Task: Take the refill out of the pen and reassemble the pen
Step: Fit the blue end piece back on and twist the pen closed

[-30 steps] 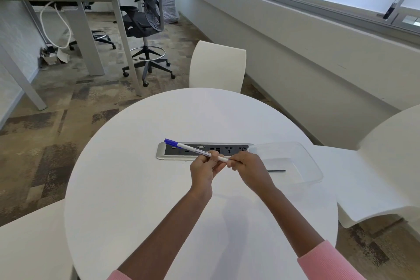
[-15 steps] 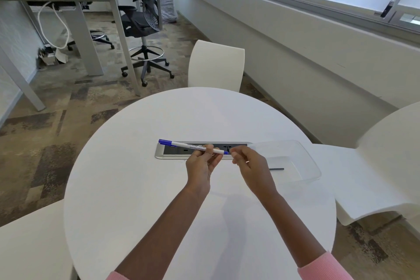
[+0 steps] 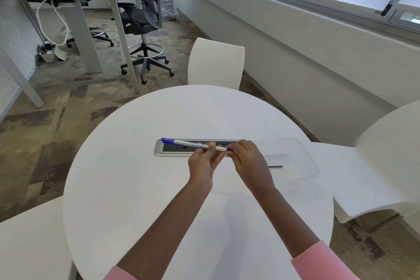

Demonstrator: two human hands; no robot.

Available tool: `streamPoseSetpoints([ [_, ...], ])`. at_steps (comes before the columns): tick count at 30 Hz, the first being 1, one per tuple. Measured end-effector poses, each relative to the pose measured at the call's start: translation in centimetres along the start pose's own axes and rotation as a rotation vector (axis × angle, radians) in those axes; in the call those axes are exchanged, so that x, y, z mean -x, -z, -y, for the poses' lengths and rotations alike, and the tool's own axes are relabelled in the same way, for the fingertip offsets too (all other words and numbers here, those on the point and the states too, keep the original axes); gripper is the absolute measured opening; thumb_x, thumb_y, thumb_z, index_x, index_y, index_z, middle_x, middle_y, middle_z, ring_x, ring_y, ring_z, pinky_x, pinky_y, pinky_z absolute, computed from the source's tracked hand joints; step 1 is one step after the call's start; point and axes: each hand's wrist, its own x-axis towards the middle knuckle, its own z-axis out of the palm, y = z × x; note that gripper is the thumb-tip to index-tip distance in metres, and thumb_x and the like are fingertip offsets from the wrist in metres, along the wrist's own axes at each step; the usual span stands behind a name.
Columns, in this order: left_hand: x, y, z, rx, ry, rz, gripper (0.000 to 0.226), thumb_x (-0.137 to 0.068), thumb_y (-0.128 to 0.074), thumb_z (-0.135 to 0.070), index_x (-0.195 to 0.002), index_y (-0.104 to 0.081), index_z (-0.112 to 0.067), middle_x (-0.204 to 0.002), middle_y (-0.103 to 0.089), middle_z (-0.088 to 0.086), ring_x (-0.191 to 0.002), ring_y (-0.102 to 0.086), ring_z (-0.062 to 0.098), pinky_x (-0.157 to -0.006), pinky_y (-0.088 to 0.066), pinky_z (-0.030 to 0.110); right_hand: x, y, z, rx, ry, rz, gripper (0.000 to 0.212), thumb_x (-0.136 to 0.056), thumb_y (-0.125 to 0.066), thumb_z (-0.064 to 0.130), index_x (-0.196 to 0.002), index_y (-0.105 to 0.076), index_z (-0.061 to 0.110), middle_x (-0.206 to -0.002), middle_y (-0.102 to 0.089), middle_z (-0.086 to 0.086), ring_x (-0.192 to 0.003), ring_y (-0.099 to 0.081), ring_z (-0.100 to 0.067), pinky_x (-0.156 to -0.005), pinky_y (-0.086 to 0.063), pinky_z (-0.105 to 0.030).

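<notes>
Above the round white counter (image 3: 141, 188), with a grey socket strip (image 3: 179, 150) behind and a clear tray (image 3: 304, 157) at centre right, the pen (image 3: 193, 144) lies nearly level, blue cap pointing upper left, left hand (image 3: 202, 163) fingers clamped on its barrel, right hand (image 3: 247, 161) fingers pinching its near tip.

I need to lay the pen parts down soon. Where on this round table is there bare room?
The near half of the round table, under both forearms, is bare, as is the far part beyond the power socket panel. The clear plastic tray fills the right side, with a thin dark stick inside.
</notes>
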Motion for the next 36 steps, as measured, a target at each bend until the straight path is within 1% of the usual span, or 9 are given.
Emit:
streamPoseSetpoints([
  [8,0.3,-0.1,0.4,-0.013,-0.022,0.021,0.015,-0.091,-0.053,0.000,-0.077,-0.057,0.000,-0.072,-0.058,0.008,-0.056,-0.067,0.011,-0.064,-0.058,0.021,-0.2,-0.2,-0.5,0.020,-0.001,0.049,0.012,-0.077,-0.056,0.007,-0.070,-0.064,0.001,-0.061,-0.058,-0.014,-0.060,-0.054,-0.031,-0.047,-0.048,-0.033],
  [12,0.2,0.1,0.4,-0.069,-0.046,0.051,0.015,-0.092,-0.053,-0.002,-0.078,-0.058,0.000,-0.070,-0.059,0.009,-0.056,-0.067,0.010,-0.062,-0.057,0.019,-0.6,0.7,-0.2,-0.173,-0.159,0.196,0.022,-0.087,-0.049,0.006,-0.073,-0.065,-0.002,-0.064,-0.054,-0.010,-0.069,-0.047,-0.023,-0.059,-0.034,-0.024],
  [15,0.2,0.3,0.4,-0.115,-0.069,0.065,0.016,-0.092,-0.053,-0.002,-0.077,-0.058,0.000,-0.060,-0.065,0.002,-0.057,-0.067,0.009,-0.062,-0.056,0.018,-1.1,1.2,-0.5,-0.311,-0.333,0.353,0.023,-0.087,-0.050,0.007,-0.070,-0.064,0.002,-0.061,-0.050,0.000,-0.063,-0.045,-0.014,-0.057,-0.032,-0.018],
  [19,0.3,0.4,0.6,-0.177,-0.080,0.099,0.016,-0.092,-0.053,-0.004,-0.078,-0.058,-0.001,-0.064,-0.065,0.004,-0.059,-0.066,0.010,-0.066,-0.056,0.019,-1.9,2.0,-0.9,-0.590,-0.538,0.511,0.033,-0.088,-0.052,0.007,-0.057,-0.060,0.014,-0.053,-0.050,-0.001,-0.050,-0.042,-0.010,-0.049,-0.035,-0.017],
  [23,0.2,0.3,0.2,-0.111,-0.061,0.094,0.018,-0.093,-0.053,-0.006,-0.077,-0.059,0.000,-0.063,-0.066,0.005,-0.057,-0.066,0.012,-0.065,-0.056,0.019,-1.7,2.1,-0.3,-0.762,-0.593,0.472,0.037,-0.095,-0.043,0.018,-0.064,-0.062,0.011,-0.057,-0.053,-0.003,-0.045,-0.047,-0.002,-0.050,-0.039,-0.015],
  [27,0.3,-0.2,-0.4,-0.003,-0.028,0.045,0.015,-0.091,-0.054,-0.004,-0.078,-0.060,0.000,-0.064,-0.066,0.004,-0.057,-0.067,0.010,-0.060,-0.056,0.017,-0.7,1.7,0.3,-0.466,-0.456,0.283,0.033,-0.097,-0.037,0.027,-0.079,-0.060,0.010,-0.062,-0.055,0.003,-0.059,-0.048,-0.008,-0.058,-0.037,-0.019],
  [31,0.6,-0.4,-0.7,0.062,-0.002,0.023,0.013,-0.091,-0.055,-0.002,-0.078,-0.060,-0.001,-0.060,-0.066,0.003,-0.055,-0.067,0.009,-0.058,-0.057,0.017,-0.2,1.6,0.4,-0.222,-0.196,0.181,0.014,-0.091,-0.051,0.020,-0.091,-0.058,0.008,-0.076,-0.060,-0.006,-0.071,-0.048,-0.017,-0.060,-0.036,-0.023],
  [33,0.7,-0.6,-0.8,0.060,-0.002,0.032,0.012,-0.090,-0.056,-0.003,-0.079,-0.060,-0.001,-0.066,-0.065,0.006,-0.056,-0.067,0.010,-0.060,-0.057,0.017,0.0,1.3,0.2,-0.150,-0.123,0.129,0.017,-0.089,-0.053,0.023,-0.093,-0.057,0.006,-0.079,-0.061,-0.010,-0.076,-0.049,-0.021,-0.064,-0.041,-0.032],
  [36,0.9,-0.8,-0.8,0.067,-0.002,0.033,0.012,-0.090,-0.057,-0.003,-0.079,-0.060,-0.001,-0.072,-0.063,0.008,-0.057,-0.067,0.010,-0.061,-0.057,0.018,-0.2,1.2,0.0,-0.058,-0.025,0.068,0.030,-0.089,-0.044,0.033,-0.088,-0.057,0.006,-0.072,-0.059,-0.011,-0.072,-0.050,-0.027,-0.055,-0.046,-0.041],
])
